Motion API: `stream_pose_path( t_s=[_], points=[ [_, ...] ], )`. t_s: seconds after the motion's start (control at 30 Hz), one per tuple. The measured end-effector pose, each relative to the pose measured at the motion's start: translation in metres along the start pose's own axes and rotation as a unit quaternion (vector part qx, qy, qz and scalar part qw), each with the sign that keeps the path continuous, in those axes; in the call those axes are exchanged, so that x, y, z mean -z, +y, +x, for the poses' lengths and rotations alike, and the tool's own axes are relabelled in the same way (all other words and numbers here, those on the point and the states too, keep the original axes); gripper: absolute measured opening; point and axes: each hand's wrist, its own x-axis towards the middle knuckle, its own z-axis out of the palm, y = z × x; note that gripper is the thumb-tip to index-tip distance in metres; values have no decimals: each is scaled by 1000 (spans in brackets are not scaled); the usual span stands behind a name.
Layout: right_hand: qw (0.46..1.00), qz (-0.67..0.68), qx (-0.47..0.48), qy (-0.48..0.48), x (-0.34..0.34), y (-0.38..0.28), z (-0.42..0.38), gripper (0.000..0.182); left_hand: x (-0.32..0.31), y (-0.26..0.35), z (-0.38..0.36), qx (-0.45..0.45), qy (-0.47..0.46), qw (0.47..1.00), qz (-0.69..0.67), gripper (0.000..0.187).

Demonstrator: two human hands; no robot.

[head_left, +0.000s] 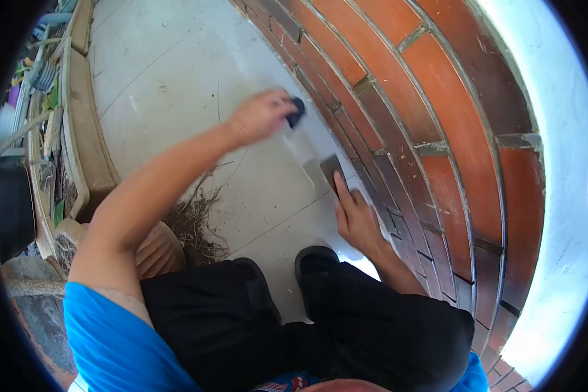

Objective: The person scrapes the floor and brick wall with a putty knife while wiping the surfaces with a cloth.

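From up here I see the scraper (331, 169) lying with its flat blade low against the base of the brick wall (438, 124), where wall meets the concrete floor (176, 65). Its long axis runs with the fingers behind it, up and slightly left in my view, blade end pointing away from the person along the foot of the wall. The blade is a small dull grey rectangle, darker at one edge; the handle is hidden under the hand, so I cannot tell its shape.

The right hand (356, 219) lies behind the blade with fingers stretched out flat along the tool; this grip is a press more than a fist. The left hand (258, 117) is raised over the floor, its grip curled tight round a small dark blue object (296, 111), blurred, which I cannot identify. The two hands are well apart.

The floor is pale, scored with joint lines and streaked with a whitish patch near the blade. The wall is red-orange brick with grey mortar. A clump of dry roots (196, 222) lies by the person's knee, and a low stone kerb (85, 144) borders the floor on the far side.
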Motion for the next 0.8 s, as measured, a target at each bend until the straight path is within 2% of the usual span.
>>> stream_pose_path(
  t_s=[0.07, 0.13, 0.23, 0.33, 0.37, 0.43, 0.47, 0.57, 0.7, 0.8],
  points=[
    [998, 56, 20, 1, 0, 7, -35, 59, -37, 27, 7, -132, 5, 991, 4, 36],
    [999, 51, -7, -16, 1, 7, -60, 58, -51, 60, 19, -226, -57, 973, -1, 32],
    [995, 87, -49, -12, -13, 20, -83, 58, -89, 63, 31, -259, -165, 951, 20, 32],
    [994, 83, -69, -5, -25, 29, -90, 58, -97, 15, 40, -208, -108, 971, 51, 35],
    [993, 92, -70, -11, -23, 29, -88, 61, -96, -3, 41, -235, -47, 969, 63, 37],
    [992, 108, -70, -21, -17, 30, -83, 65, -86, -30, 39, -204, -13, 976, 77, 36],
    [991, 114, -72, -15, -15, 33, -82, 60, -77, -46, 39, -180, -4, 980, 86, 34],
    [991, 90, -94, -11, -8, 41, -80, 60, -53, -108, 43, -106, 56, 988, 100, 29],
    [985, 96, -138, -24, -4, 40, -82, 59, -6, -184, 49, 100, 26, 978, 183, 28],
    [982, 106, -148, -43, -2, 33, -79, 58, 13, -221, 76, 233, -3, 928, 292, 26]
  ],
)
